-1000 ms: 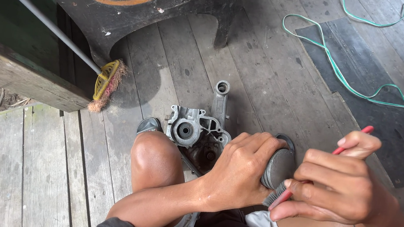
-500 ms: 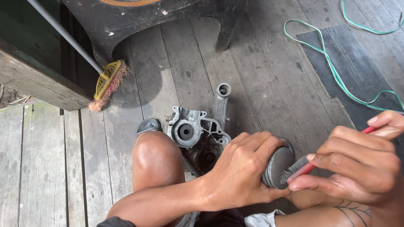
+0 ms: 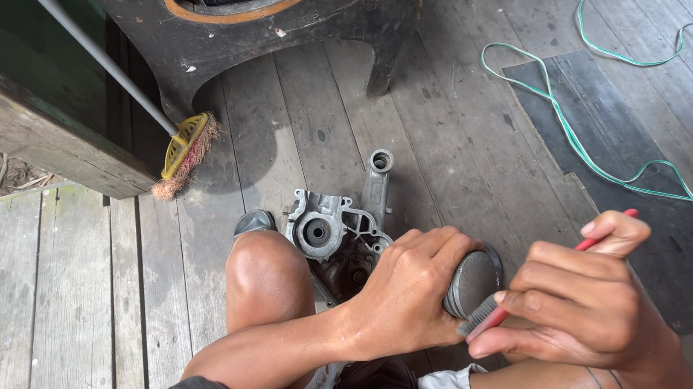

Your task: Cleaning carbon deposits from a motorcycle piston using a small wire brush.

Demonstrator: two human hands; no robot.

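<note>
We gripped the round metal part (image 3: 473, 281) with our left hand (image 3: 405, 291) above our lap, while our right hand (image 3: 579, 309) clenched a red-handled brush (image 3: 525, 295), its bristles touching the part. A grey engine casing (image 3: 334, 232) lay on the plank floor (image 3: 454, 146) just beyond our knee.

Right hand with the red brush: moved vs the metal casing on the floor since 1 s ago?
Yes. The right hand rose slightly up-frame relative to the metal casing; red-handled brush bristles stay at the round part.
</note>
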